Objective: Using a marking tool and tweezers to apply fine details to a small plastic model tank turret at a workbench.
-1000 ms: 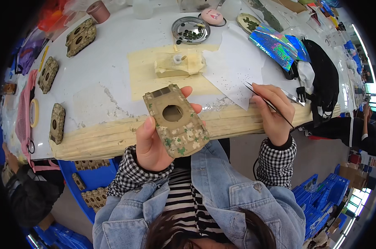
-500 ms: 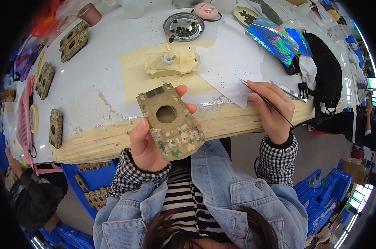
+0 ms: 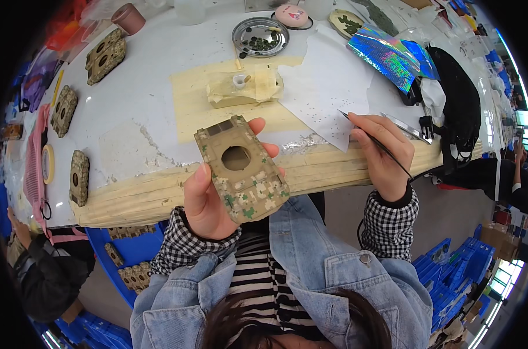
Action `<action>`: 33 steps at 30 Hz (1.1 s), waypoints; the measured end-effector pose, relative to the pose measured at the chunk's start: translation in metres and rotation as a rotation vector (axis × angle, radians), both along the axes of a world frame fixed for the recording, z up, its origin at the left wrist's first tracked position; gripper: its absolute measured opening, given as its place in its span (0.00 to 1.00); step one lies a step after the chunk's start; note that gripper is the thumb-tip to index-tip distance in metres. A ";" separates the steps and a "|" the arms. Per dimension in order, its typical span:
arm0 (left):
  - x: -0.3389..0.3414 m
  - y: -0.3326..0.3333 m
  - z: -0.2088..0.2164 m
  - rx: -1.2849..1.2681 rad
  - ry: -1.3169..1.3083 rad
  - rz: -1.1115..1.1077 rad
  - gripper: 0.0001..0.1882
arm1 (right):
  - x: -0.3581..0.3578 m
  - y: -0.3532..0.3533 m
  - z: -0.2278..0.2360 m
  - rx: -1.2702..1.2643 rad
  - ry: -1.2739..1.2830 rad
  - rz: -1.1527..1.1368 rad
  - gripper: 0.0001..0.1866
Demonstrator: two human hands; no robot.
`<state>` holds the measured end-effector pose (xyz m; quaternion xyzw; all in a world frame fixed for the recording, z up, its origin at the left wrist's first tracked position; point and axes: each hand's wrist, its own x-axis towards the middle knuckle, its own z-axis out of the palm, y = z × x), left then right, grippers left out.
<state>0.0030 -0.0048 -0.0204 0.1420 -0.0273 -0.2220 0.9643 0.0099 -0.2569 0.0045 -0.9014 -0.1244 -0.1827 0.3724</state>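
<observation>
My left hand grips a camouflage-painted model tank hull by its sides, its top facing up. The hull has a round hole in the middle and green and cream pixel patches, densest at its near end. In my right hand is a pair of dark, thin tweezers, pinched between thumb and fingers. Their tips point at a sheet of white paper strewn with tiny specks. Whether the tips hold a speck is too small to tell.
A taped block with a small white cup stands beyond the hull. Behind it lies a round metal dish of dark green bits. More camouflage hulls line the left side. Silver tweezers and a black bag lie at the right.
The hull in my left hand has tilted slightly and shifted a little to the right. My right hand with the tweezers has hardly moved.
</observation>
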 end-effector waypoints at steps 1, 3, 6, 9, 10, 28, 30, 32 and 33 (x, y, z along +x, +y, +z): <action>0.000 0.000 0.000 0.000 -0.002 0.001 0.43 | 0.000 0.000 0.000 0.002 -0.001 0.000 0.11; 0.000 0.000 -0.001 -0.002 -0.004 0.001 0.43 | 0.000 0.000 -0.001 0.005 -0.003 -0.003 0.11; 0.004 0.006 -0.009 -0.008 -0.153 -0.093 0.36 | 0.000 0.000 0.001 -0.005 -0.001 0.000 0.11; 0.000 -0.001 -0.001 -0.005 -0.008 0.010 0.44 | 0.000 0.000 0.000 -0.012 -0.005 0.003 0.11; 0.000 -0.001 -0.001 -0.015 -0.014 0.001 0.44 | 0.000 0.000 0.000 -0.012 -0.003 0.002 0.11; 0.005 0.008 -0.013 -0.058 -0.179 -0.126 0.38 | 0.000 0.002 0.000 -0.009 -0.003 -0.007 0.11; 0.006 0.008 -0.013 -0.051 -0.189 -0.138 0.38 | 0.001 0.001 0.000 -0.010 -0.003 -0.006 0.11; 0.005 0.007 -0.012 -0.057 -0.161 -0.118 0.37 | 0.001 0.001 -0.001 -0.013 -0.002 -0.005 0.11; 0.004 0.006 -0.012 -0.061 -0.147 -0.108 0.37 | 0.001 0.001 -0.001 -0.015 -0.002 -0.005 0.11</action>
